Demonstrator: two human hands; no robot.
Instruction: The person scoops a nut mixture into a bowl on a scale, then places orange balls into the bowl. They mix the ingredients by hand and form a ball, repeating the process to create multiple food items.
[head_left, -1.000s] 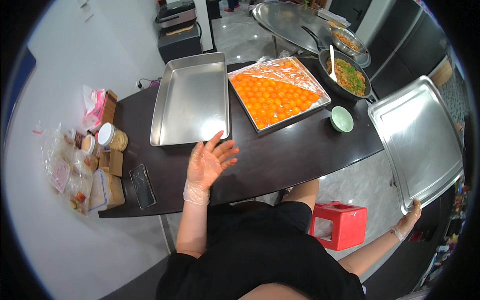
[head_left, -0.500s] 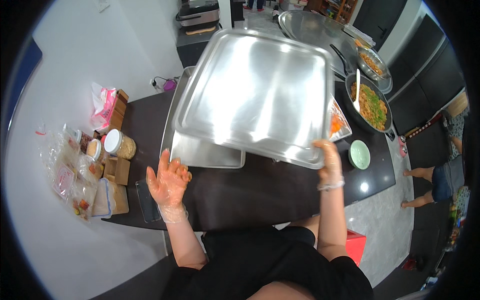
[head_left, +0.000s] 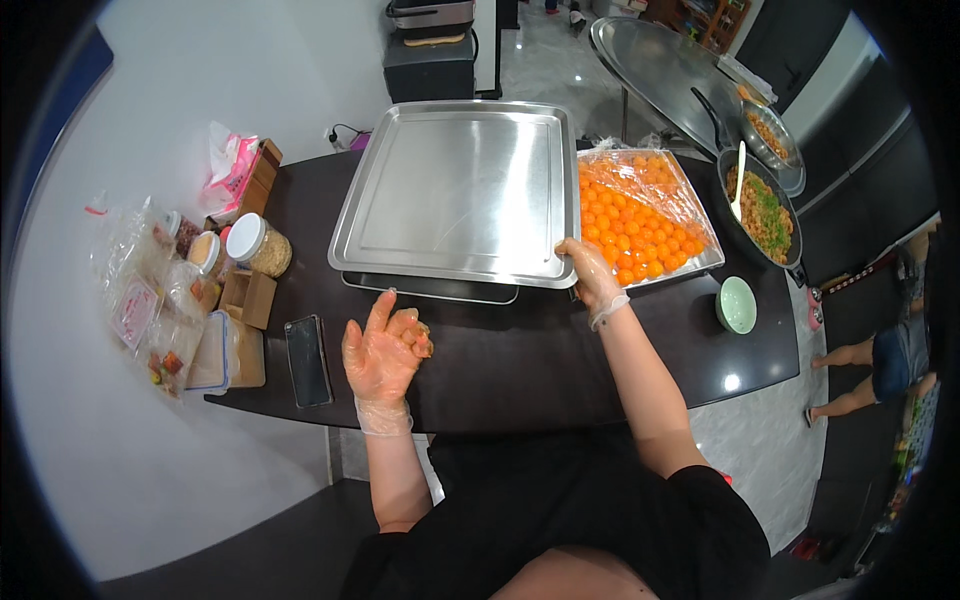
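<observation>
On the dark table [head_left: 500,365], the flat metal tray [head_left: 455,190] is held above the lower pan [head_left: 430,287], whose near rim is left showing below its front edge. Whether any weight is carried by that pan cannot be told. If it is not, the flat tray could be tipped down at its far left, since it is gripped at one corner only.

The filled tray [head_left: 690,268] is partly hidden by the flat tray's right edge. Should that edge be swung right or lowered, the plastic film [head_left: 635,175] could be dragged and the orange balls [head_left: 640,228] squashed.

The near right corner is clasped by the gloved right hand [head_left: 595,277]; the grip could be lost through a slippery glove, or fingers pinched if the rims are brought together. Nothing is held by the left hand [head_left: 385,350], which is turned palm up with its fingers loosely curled, so no second support is given. The phone [head_left: 308,361] nearby could be smeared if brushed.
</observation>
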